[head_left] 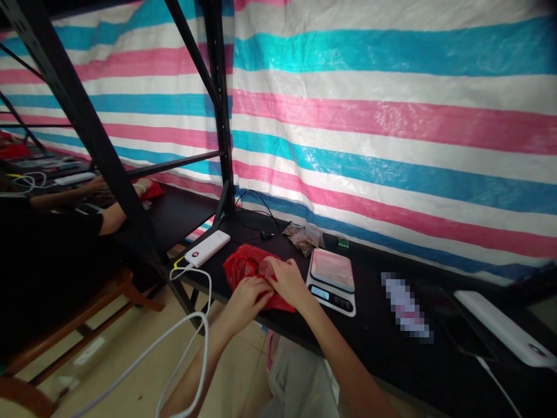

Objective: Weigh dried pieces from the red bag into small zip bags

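A crumpled red plastic bag (pixel 238 262) lies spread at the front edge of the black table. Over it my two hands meet, fingers bent and fingertips together. My right hand (pixel 287 281) pinches a small see-through plastic bag (pixel 266 268), which looks pinkish against the red. From the left, the closed fingers of my left hand (pixel 251 299) reach the same little bag; their exact grip is partly hidden. To the right of my hands stands a white kitchen scale (pixel 333 273) with a lit display. Small clear bags with brownish contents (pixel 304 239) lie behind it.
A white power bank (pixel 208 248) with a white cable lies left of the red bag. Another white power bank (pixel 505 328) and a dark phone (pixel 463 325) are at right. A black rack post (pixel 221 128) stands behind. A co-worker's arm (pixel 115 217) works at far left.
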Demonstrator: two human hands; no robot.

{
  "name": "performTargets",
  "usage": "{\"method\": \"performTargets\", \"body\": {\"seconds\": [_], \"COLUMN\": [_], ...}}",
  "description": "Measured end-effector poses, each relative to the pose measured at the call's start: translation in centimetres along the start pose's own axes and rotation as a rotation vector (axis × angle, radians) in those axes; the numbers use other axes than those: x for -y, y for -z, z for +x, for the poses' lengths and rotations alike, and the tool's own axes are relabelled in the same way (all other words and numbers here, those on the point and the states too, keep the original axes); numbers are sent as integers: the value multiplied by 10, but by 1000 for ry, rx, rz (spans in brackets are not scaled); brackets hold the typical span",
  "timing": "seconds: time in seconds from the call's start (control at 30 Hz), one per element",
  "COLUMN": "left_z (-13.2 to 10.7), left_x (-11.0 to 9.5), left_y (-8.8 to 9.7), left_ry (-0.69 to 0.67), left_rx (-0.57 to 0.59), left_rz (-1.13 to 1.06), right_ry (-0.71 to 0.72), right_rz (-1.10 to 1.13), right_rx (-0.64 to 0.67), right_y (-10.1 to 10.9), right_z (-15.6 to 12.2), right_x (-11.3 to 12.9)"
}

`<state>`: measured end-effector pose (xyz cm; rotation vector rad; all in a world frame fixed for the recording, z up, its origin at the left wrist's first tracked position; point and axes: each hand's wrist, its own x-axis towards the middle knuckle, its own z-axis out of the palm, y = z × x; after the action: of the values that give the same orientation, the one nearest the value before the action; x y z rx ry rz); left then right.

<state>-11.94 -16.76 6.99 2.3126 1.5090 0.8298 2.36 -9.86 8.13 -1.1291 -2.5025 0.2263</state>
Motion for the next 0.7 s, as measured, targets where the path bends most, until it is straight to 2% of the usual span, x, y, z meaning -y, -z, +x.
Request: {"method": "performTargets", "body": {"seconds": [0.07, 0.17, 0.2, 0.27, 0.37, 0.47, 0.57, 0.7], "left_z": [4, 23, 31, 50, 75, 90, 99, 104], "left_x": [16, 46, 56, 74, 91, 96, 94, 93], "left_y": [16, 31, 33, 30, 22, 19, 22, 25], "left_ry": [58, 28, 11, -17, 24, 81, 71, 31], "left_rx": [-88, -208, -189, -52, 116, 194, 258, 255], "left_rz": [28, 127, 155, 205, 274, 349, 400, 369], "right_ry": [-24, -1, 26, 82, 81, -3, -52, -75], "right_rz": [-82, -78, -54, -5, -1, -83, -157, -205], "right_rx": [-26, -59, -65, -68, -32, 17, 16, -21], "right_y": [1, 2, 2, -1, -8, -12, -11, -5], "right_z": [-7, -16, -17, -17, -15, -16, -19, -20], "right_x": [2, 12, 17, 25, 29, 25, 18, 14]}}
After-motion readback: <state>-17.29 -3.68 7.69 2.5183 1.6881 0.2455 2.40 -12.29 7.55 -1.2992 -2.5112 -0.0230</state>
